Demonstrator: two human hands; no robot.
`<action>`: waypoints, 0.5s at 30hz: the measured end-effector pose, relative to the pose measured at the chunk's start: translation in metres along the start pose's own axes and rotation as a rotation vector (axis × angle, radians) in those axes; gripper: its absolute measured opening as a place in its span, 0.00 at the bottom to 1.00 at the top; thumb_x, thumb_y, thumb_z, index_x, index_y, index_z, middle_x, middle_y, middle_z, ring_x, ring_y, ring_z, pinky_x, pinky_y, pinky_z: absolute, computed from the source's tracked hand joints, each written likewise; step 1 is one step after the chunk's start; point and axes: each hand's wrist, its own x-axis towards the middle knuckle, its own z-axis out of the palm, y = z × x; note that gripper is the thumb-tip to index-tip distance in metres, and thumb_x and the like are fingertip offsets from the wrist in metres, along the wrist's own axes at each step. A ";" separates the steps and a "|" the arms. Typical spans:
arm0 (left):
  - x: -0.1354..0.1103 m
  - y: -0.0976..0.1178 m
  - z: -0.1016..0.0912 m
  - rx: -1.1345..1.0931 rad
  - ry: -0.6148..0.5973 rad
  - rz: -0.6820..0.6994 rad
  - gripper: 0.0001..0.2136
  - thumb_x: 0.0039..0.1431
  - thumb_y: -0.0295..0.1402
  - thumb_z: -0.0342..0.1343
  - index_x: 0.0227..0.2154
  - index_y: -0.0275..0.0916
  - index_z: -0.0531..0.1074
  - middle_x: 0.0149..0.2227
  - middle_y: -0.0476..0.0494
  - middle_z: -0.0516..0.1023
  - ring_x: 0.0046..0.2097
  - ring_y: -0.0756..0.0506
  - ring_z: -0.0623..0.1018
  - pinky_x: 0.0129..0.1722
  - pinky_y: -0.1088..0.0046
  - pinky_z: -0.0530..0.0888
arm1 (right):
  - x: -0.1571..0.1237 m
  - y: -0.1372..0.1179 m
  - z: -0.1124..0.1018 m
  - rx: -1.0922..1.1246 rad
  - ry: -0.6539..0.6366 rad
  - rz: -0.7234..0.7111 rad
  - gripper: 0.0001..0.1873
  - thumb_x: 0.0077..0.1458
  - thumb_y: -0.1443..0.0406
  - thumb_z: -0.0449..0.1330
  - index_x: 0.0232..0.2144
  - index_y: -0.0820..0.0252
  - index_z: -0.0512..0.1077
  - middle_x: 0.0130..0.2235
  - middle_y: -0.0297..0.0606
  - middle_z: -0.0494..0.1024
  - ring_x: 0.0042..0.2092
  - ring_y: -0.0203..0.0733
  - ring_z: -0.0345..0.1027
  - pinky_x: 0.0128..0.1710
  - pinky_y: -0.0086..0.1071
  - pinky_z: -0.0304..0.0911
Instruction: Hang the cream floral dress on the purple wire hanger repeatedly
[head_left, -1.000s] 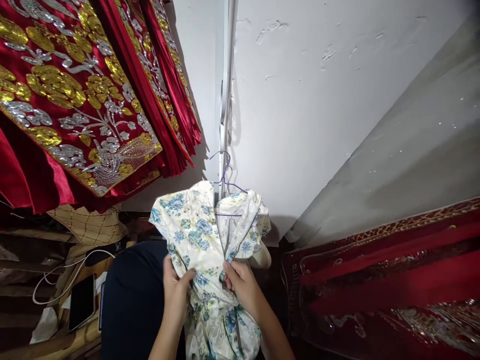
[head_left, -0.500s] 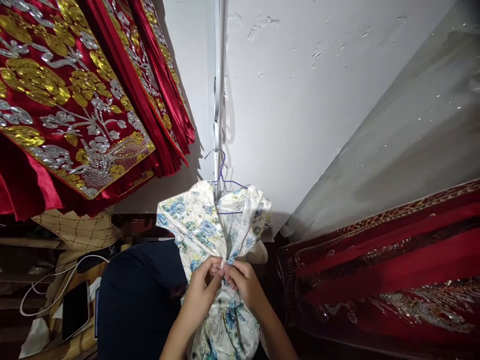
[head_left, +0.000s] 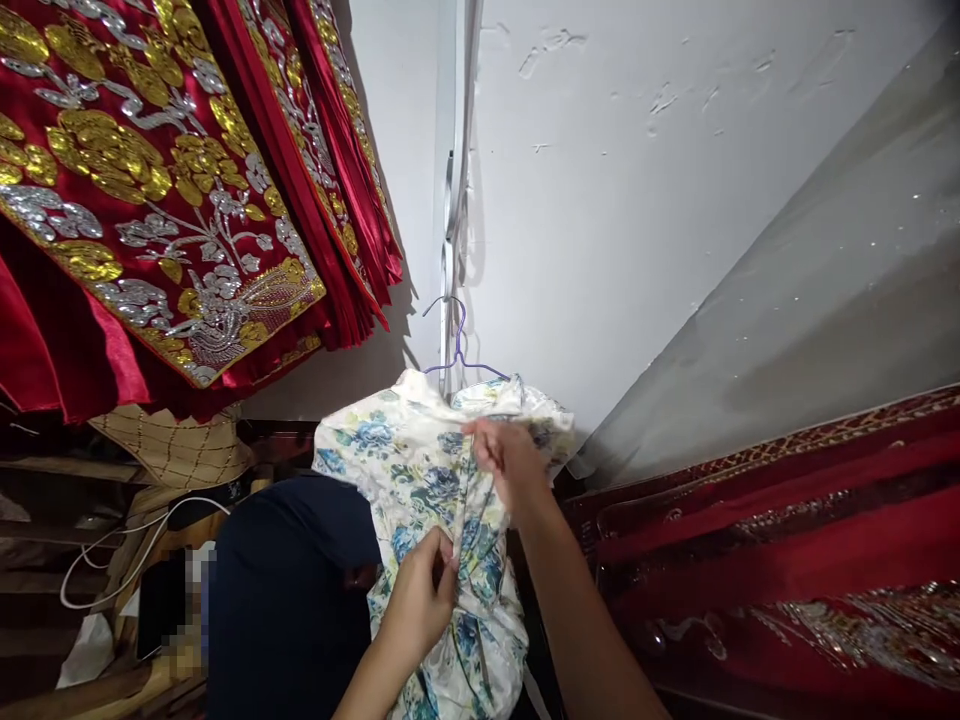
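A white short-sleeved dress [head_left: 420, 470] with blue and yellow flowers hangs upright on a purple wire hanger [head_left: 459, 350]. Low on its front opening, my left hand [head_left: 420, 590] pinches the edge of the cloth between thumb and fingers. Higher up, near the neckline, my right hand [head_left: 510, 460] is closed on the front edge; it is slightly blurred. The two front edges lie close together between my hands. The lower end of the dress runs out of view.
Red garments [head_left: 217, 220] with gold and silver embroidery hang at upper left. Below them are a white cable [head_left: 142, 565] and a dark seated shape in navy cloth [head_left: 292, 590]. Red beaded fabric [head_left: 787, 560] lies at right, beside a white wall [head_left: 600, 220].
My right hand has moved up and right from beside my left hand to the neckline. The open neckline has been drawn together. My left hand stays on the lower front edge.
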 end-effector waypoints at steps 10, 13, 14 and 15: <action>0.035 0.032 -0.041 -0.243 -0.023 0.116 0.03 0.64 0.32 0.54 0.38 0.39 0.67 0.30 0.49 0.72 0.32 0.48 0.72 0.33 0.74 0.66 | -0.026 -0.017 0.046 -0.233 -0.095 -0.248 0.17 0.64 0.59 0.55 0.29 0.62 0.77 0.17 0.30 0.70 0.21 0.32 0.59 0.24 0.27 0.55; 0.057 0.075 -0.074 -0.457 0.297 0.330 0.16 0.66 0.33 0.55 0.54 0.43 0.62 0.35 0.48 0.76 0.37 0.47 0.76 0.40 0.71 0.71 | -0.037 -0.018 0.040 -0.276 -0.104 -0.229 0.18 0.63 0.60 0.54 0.26 0.62 0.76 0.16 0.30 0.69 0.20 0.32 0.58 0.23 0.28 0.54; 0.064 0.090 -0.083 -0.418 0.344 0.422 0.18 0.66 0.32 0.55 0.57 0.43 0.62 0.38 0.46 0.77 0.39 0.47 0.76 0.44 0.69 0.72 | -0.038 -0.022 0.037 -0.289 -0.100 -0.250 0.18 0.62 0.60 0.54 0.25 0.62 0.76 0.16 0.31 0.69 0.20 0.32 0.58 0.23 0.28 0.55; 0.070 0.104 -0.090 -0.323 0.345 0.498 0.16 0.67 0.32 0.55 0.56 0.43 0.65 0.40 0.45 0.77 0.42 0.46 0.76 0.46 0.68 0.71 | -0.038 -0.026 0.035 -0.295 -0.092 -0.277 0.18 0.62 0.60 0.54 0.25 0.62 0.76 0.16 0.31 0.69 0.20 0.32 0.59 0.24 0.28 0.55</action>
